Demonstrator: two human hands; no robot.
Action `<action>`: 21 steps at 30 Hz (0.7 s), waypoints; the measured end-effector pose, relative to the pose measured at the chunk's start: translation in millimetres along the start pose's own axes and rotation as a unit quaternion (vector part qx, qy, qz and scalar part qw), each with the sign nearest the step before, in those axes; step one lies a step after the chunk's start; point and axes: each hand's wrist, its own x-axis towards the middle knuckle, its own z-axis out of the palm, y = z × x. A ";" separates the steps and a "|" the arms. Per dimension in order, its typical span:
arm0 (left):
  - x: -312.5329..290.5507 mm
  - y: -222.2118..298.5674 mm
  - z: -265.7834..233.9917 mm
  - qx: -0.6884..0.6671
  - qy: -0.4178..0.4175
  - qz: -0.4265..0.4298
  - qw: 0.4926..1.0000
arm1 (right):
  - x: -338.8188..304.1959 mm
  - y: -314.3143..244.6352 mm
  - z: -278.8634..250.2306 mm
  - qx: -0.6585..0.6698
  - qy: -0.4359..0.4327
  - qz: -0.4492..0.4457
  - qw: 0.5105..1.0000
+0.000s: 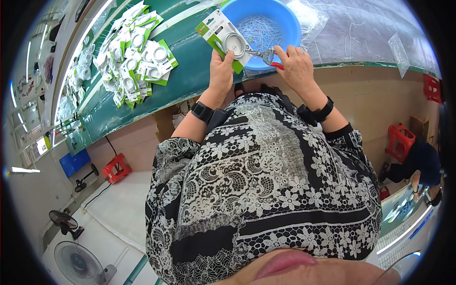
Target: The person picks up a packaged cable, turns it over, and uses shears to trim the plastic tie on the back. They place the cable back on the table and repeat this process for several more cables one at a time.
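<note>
My left hand (222, 72) pinches the lower part of a white and green card package (220, 29), which holds a round coil of white cable. In my right hand (295, 66) is a pair of cutting pliers (269, 55) with red handles. Their jaws point left and reach the right edge of the package; whether they touch it I cannot tell. Beneath the pliers and beside the package stands a blue basin (293, 27) with many thin white plastic strips (261, 29) in it.
A heap of similar cable packages (130, 61) lies on the green table (183, 66) to the left, with clear-wrapped items (84, 64) farther left. Clear plastic bags (399, 53) lie at the right. Red stools (400, 142) and a seated person (420, 161) are at the lower right; fans (78, 261) stand lower left.
</note>
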 end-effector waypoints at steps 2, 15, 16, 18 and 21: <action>0.6 -1.3 -3.2 -0.016 0.027 -0.032 0.999 | 1.1 2.7 7.0 0.068 -0.028 0.045 0.996; -9.2 -9.1 -0.2 -0.139 0.041 -0.064 0.987 | 45.7 -34.0 69.2 0.438 0.081 0.084 0.891; -11.4 -9.7 -1.3 -0.142 0.048 -0.056 0.987 | 47.7 -39.7 69.8 0.447 0.087 0.082 0.887; -15.7 -11.4 -9.1 -0.156 0.065 -0.051 0.984 | 50.4 -46.6 72.3 0.442 0.063 0.071 0.892; -22.1 -11.1 -44.5 -0.163 0.129 -0.023 0.978 | 57.2 -49.5 75.2 0.396 0.023 0.057 0.916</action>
